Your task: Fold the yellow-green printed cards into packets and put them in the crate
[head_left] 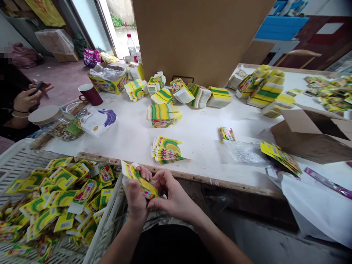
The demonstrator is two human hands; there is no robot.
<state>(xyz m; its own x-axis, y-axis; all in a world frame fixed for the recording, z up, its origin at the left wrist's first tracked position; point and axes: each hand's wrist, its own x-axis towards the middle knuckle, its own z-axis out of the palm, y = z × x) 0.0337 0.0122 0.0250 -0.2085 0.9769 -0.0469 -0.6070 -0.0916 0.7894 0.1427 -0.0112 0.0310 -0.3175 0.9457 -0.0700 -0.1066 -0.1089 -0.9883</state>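
Holding one yellow-and-green packet point(139, 180) between both hands, you have it just short of the desk point(198, 139) edge, above your lap. Your left hand point(136, 200) wraps its lower half. The right hand point(173, 196) pinches the near end, fingers point(161, 178) curled tight against the card, so both grips are closed on this one piece. It looks part-formed rather than flat, though the fold itself is hidden under your thumbs.

Judging by how things lie, a good deal is done. The white crate point(16, 157) left of your fingers is heaped with loose packets point(60, 198) of the same print. Plenty is left too: a fanned stack point(166, 150) sits just beyond your fingers, a thicker bundle point(162, 115) behind that, and a long row of piles point(198, 95) well beyond it.

Right of your fingers lie a clear plastic bag point(242, 152), more flat blanks point(280, 157) and an open cardboard box point(302, 135). Far left, another person's hands point(27, 97) hold a phone, with a jar point(55, 123) and a mug point(89, 94) nearby — none of it touches your packet. Nothing lies between your fingers and the crate rim.
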